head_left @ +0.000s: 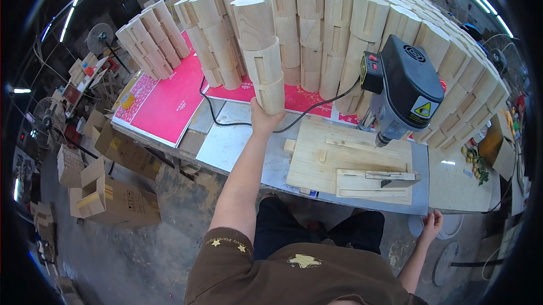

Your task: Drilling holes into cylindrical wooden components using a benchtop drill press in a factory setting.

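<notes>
My left hand (264,119) is closed round the bottom of a pale wooden cylinder (270,93) with a slot in its side. Two more slotted cylinders are stacked on it, the top one (254,22) rising in front of the other stacks. To the right stands a black and grey drill press (408,81), its chuck above a wooden jig board (322,155). By the table's front right edge, my right hand (433,225) hangs low with its fingers curled together; what they hold, if anything, is not visible.
Behind the drill press, several rows of stacked wooden cylinders (310,33) fill the table. Another group (153,39) stands on pink printed sheets (169,111) at left. A black cable (229,123) crosses the tabletop. Cardboard boxes (121,200) and fans (100,37) stand left.
</notes>
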`<action>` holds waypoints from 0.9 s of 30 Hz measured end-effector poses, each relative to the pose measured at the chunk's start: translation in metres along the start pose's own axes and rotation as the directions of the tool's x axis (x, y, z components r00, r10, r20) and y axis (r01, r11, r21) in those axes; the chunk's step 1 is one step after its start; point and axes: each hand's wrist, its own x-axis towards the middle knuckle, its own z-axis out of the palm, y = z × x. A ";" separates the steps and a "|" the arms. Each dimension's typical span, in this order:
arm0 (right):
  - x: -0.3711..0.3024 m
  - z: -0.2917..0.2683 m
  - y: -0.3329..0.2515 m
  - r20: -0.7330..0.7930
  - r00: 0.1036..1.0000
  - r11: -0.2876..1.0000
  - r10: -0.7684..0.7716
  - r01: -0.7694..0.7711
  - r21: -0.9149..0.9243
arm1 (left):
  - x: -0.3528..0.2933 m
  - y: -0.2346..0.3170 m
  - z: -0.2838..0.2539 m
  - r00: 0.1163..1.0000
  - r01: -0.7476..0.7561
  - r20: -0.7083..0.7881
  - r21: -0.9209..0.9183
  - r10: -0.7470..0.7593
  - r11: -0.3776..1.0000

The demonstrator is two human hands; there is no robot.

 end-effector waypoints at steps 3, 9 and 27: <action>-0.002 -0.008 0.003 0.001 1.000 1.000 0.004 -0.004 0.022 | -0.001 0.007 -0.003 0.995 0.059 0.082 0.003 -0.059 0.998; -0.005 -0.020 0.014 -0.009 1.000 0.998 0.026 -0.026 0.055 | 0.037 0.117 -0.029 0.895 -0.282 -0.360 -0.003 0.262 0.959; -0.009 -0.002 -0.002 0.080 0.997 0.995 0.017 -0.024 0.094 | 0.049 0.180 -0.048 0.734 -0.521 -0.600 -0.196 0.319 0.831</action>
